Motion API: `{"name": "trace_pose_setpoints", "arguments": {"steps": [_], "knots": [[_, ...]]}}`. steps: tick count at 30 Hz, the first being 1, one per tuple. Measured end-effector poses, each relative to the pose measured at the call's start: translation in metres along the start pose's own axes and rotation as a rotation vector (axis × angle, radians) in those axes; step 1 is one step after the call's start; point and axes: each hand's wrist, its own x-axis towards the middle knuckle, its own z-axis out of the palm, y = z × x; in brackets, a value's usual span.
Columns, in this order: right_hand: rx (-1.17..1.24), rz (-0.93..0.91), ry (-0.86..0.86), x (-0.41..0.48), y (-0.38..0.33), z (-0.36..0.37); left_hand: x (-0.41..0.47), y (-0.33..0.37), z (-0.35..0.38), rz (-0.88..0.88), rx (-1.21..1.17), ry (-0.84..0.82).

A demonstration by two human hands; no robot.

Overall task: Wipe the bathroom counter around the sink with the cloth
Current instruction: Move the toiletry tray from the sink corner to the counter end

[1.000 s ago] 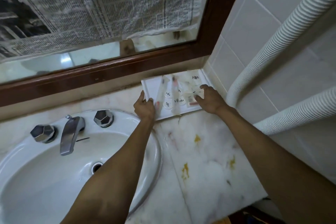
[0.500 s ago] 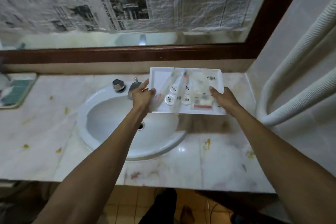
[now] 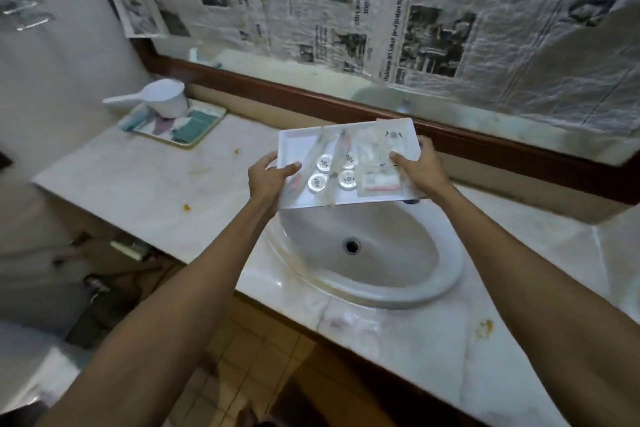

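Note:
I hold a white tray of wrapped toiletries in the air over the back of the white sink. My left hand grips its left edge and my right hand grips its right edge. The marble counter runs left and right of the sink, with yellow and orange stains on it. A folded teal cloth lies on a second tray at the counter's far left. The tray in my hands hides the tap.
A white plastic scoop stands on the far-left tray. The mirror behind, in a brown wooden frame, is covered with newspaper. Below the counter's front edge lies a tiled floor. A wall closes the left end.
Both hands have lifted the toiletries tray from the counter's back right corner and carried it left, over the sink. My view has swung left, showing the left counter.

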Motion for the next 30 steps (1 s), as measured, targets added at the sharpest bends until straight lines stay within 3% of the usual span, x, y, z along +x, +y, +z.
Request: {"name": "trace_pose_setpoints", "arguments": {"steps": [12, 22, 30], "knots": [[0.062, -0.163, -0.199, 0.020, -0.182, 0.275, 0.126, 0.058, -0.272, 0.085, 0.043, 0.263], [-0.017, -0.168, -0.353, 0.034, -0.258, 0.454, 0.204, 0.060, -0.429, 0.042, 0.032, 0.402], [-0.082, -0.133, -0.512, 0.071, -0.269, 0.597, 0.279, 0.005, -0.516, -0.074, 0.080, 0.362]]}}
